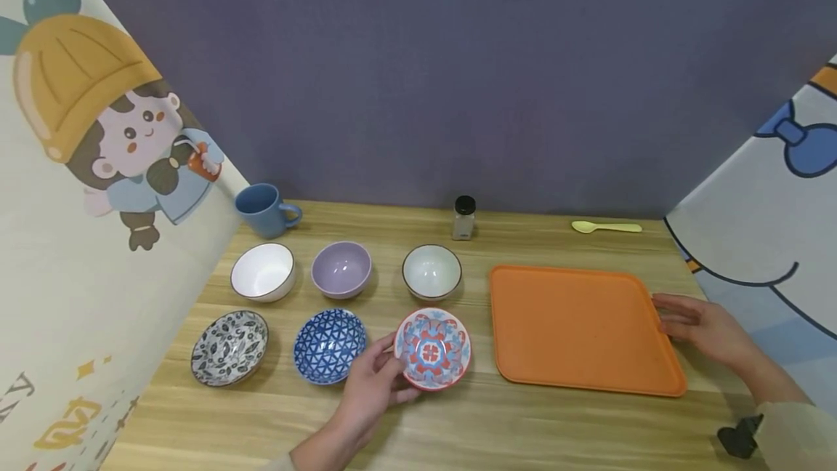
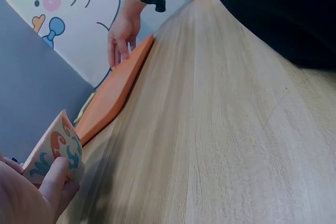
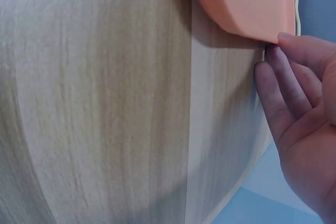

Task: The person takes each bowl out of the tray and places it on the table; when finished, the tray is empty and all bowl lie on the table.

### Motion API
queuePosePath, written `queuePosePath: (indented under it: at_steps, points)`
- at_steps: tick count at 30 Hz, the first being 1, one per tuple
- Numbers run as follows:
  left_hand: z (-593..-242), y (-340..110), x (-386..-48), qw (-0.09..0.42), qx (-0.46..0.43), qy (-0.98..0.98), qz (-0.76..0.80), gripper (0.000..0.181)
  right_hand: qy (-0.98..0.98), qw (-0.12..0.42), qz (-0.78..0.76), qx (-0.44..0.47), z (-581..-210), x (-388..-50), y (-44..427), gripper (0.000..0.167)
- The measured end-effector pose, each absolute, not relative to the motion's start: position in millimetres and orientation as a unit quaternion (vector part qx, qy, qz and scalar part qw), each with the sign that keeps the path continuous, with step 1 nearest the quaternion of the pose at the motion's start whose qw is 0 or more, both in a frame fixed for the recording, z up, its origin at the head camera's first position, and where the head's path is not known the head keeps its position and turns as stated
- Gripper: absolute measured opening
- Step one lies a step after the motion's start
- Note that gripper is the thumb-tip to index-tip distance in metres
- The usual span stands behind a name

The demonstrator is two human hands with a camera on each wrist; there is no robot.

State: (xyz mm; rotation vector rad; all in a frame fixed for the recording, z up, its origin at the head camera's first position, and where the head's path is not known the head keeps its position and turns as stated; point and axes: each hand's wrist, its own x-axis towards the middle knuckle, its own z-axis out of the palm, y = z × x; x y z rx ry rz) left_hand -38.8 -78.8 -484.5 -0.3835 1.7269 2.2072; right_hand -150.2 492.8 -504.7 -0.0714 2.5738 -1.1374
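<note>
A bowl with a red and blue flower pattern [image 1: 432, 349] is in my left hand [image 1: 373, 382], which grips it by its left side. In the left wrist view, the thumb lies against the bowl's outer wall [image 2: 65, 139]. To the right is an orange tray [image 1: 582, 329] on the table. My right hand [image 1: 702, 327] pinches the tray's right rim; in the right wrist view the thumb [image 3: 302, 48] is on the rim and the fingertips are beneath it. Left of the held bowl sits a blue triangle-patterned bowl [image 1: 330, 346]; behind it stands a pale bowl with a dark rim [image 1: 431, 272].
A black-and-white leaf-patterned bowl [image 1: 230, 348], a white bowl [image 1: 264, 272] and a purple bowl [image 1: 341, 270] stand at the left. Along the back wall are a blue mug [image 1: 263, 211], a black-capped shaker jar [image 1: 464, 219] and a yellow spoon [image 1: 607, 227].
</note>
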Motion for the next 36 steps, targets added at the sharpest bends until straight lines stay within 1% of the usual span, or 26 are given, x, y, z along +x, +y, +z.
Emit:
queuePosePath:
  at_steps: [19, 28, 36]
  points:
    - [-496.7, -79.3, -34.6, 0.167, -0.114, 0.59, 0.782, 0.06, 0.895, 0.164, -0.414, -0.023, -508.1, -152.7, 499.2, 0.072]
    - [-499.4, -81.9, -33.7, 0.159, -0.106, 0.62, 0.761, 0.062, 0.904, 0.168, -0.393, -0.023, -500.0, -151.7, 492.7, 0.072]
    - [-499.1, -83.7, -36.0, 0.145, -0.104, 0.635, 0.751, 0.06, 0.911, 0.169, -0.375, -0.029, -499.5, -152.6, 489.4, 0.071]
